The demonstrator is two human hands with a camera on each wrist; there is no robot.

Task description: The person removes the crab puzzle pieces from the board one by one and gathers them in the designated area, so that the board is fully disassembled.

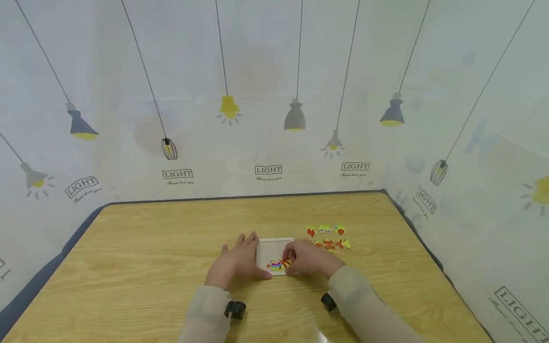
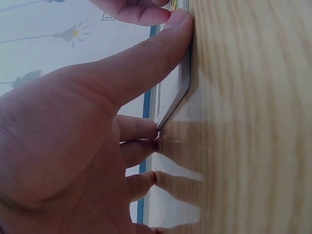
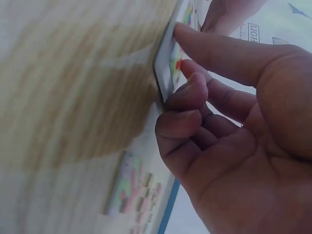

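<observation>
A small white puzzle tray (image 1: 268, 248) lies on the table, with a few joined colourful puzzle pieces (image 1: 275, 265) along its near edge. My left hand (image 1: 240, 261) rests at the tray's left side, fingers spread. In the left wrist view, its thumb (image 2: 141, 53) lies along the near edge and the fingertips touch the table. My right hand (image 1: 309, 257) is over the tray's near right corner, its thumb and index finger about an orange-striped puzzle piece (image 1: 287, 262). The other fingers curl inward beside the tray in the right wrist view.
Several loose puzzle pieces (image 1: 328, 245) in red, orange and yellow-green lie in two rows right of the tray. The wooden table (image 1: 163, 238) ends at a pale wall (image 1: 214, 143) printed with lamps. Black wrist cameras (image 1: 235, 309) sit on both wrists.
</observation>
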